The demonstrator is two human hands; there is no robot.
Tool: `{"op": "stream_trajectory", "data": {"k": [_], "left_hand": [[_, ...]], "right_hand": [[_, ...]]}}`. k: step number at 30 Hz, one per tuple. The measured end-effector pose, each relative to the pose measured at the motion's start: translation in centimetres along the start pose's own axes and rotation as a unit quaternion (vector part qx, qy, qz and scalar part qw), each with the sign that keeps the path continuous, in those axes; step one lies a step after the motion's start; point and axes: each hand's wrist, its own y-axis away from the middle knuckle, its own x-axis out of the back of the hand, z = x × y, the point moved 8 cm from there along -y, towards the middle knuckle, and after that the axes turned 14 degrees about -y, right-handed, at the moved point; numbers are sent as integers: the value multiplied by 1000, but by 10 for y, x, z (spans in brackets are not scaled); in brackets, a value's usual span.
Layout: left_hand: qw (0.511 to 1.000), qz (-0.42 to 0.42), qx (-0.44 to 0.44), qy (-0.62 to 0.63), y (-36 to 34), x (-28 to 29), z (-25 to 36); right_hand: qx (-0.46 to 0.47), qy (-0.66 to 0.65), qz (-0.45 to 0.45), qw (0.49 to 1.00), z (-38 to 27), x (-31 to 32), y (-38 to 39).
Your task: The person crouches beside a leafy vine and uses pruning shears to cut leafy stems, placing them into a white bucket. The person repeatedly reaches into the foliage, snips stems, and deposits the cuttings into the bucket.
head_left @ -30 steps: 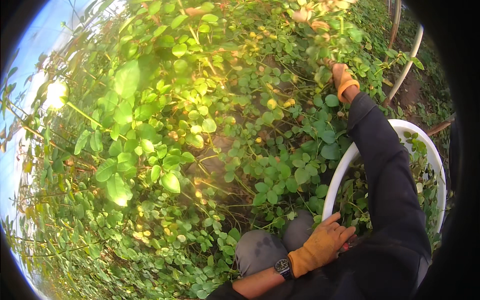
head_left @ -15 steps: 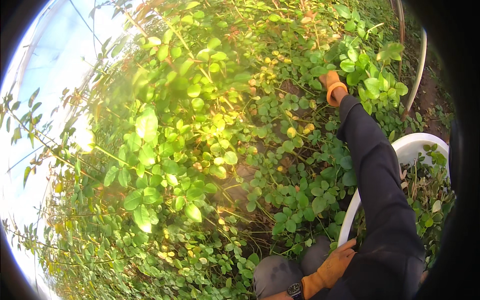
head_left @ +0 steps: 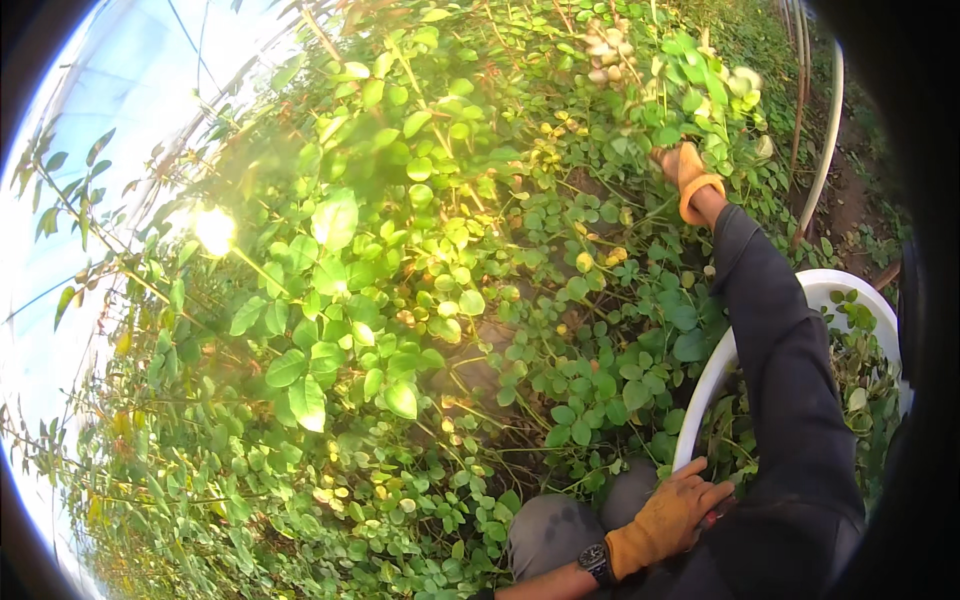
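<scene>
My right hand, in an orange glove, reaches into the bushes at upper right, its fingers closed round a leafy stem whose leaves blur. My left hand, also gloved in orange with a black watch at the wrist, is at the near left rim of a white tub, fingers curled. A small red thing shows beneath them; what they hold is mostly hidden. Cut leafy stems fill the tub, partly behind my dark right sleeve.
Dense green rose bushes surround me. My grey-clad knees are at the bottom. Bent poles stand at upper right beside brown soil. Bright translucent sheeting and wires show at the left.
My right hand stays among the stems while the leafy growth above it moves about. The view has shifted, so the tub sits a little lower and further right than a second ago.
</scene>
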Motion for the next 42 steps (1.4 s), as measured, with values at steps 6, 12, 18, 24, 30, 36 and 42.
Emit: {"op": "stream_trajectory", "data": {"k": [6,12,18,24,30,36,42], "left_hand": [[999,9,-33,-29,-2,5,9],[999,-2,-41,-18,5,8,17],[999,-3,-34,28,10,21,26],[998,-32,-49,31,12,17,40],[996,-25,-14,83,14,17,38],[995,-29,-25,97,16,12,43],[998,-17,-49,-46,15,-3,48]], "right_hand": [[-54,-188,235,952,121,122,123],[-84,-478,140,863,180,161,329],[-146,-490,-66,857,167,153,463],[-174,-488,-117,847,159,150,503],[-156,-492,-107,850,161,170,508],[-121,-492,30,861,177,206,428],[-5,-646,-128,753,103,96,214]]}}
